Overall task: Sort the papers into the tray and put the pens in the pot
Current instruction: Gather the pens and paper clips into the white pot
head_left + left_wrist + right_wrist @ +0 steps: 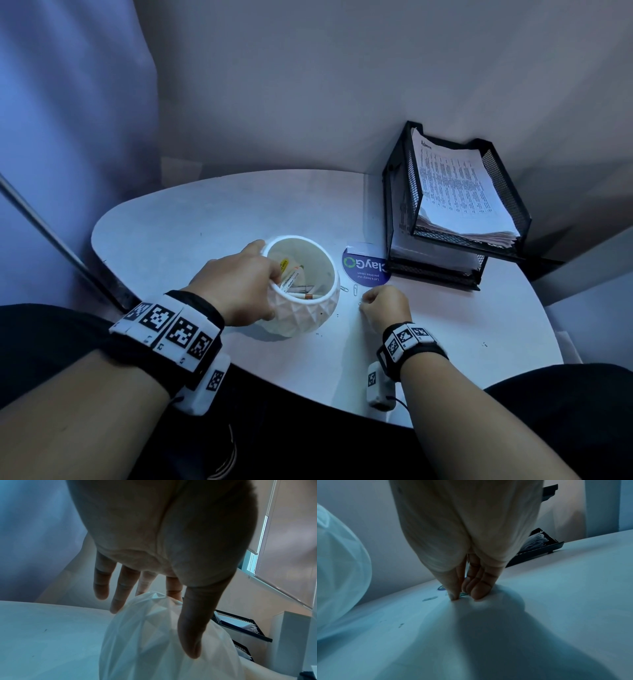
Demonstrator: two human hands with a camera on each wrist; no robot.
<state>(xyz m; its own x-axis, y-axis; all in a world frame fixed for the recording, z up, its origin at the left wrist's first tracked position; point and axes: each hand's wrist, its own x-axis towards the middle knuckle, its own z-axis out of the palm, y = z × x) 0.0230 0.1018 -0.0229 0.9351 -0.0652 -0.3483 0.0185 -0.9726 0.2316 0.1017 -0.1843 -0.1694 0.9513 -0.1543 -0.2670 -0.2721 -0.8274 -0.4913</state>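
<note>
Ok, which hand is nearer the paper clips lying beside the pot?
Right. The right hand has its fingertips down on the table right at the paper clips. The left hand grips the pot at its rim, on the pot's far side from them.

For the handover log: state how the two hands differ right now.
The left hand grips the white faceted ceramic pot at its rim, thumb on the outer wall; the right hand holds no pot. The left hand's fingers are spread; the right hand's fingers are bunched, tips pressed to the white table at a small paper clip. Both wear marker-patterned wristbands.
</note>
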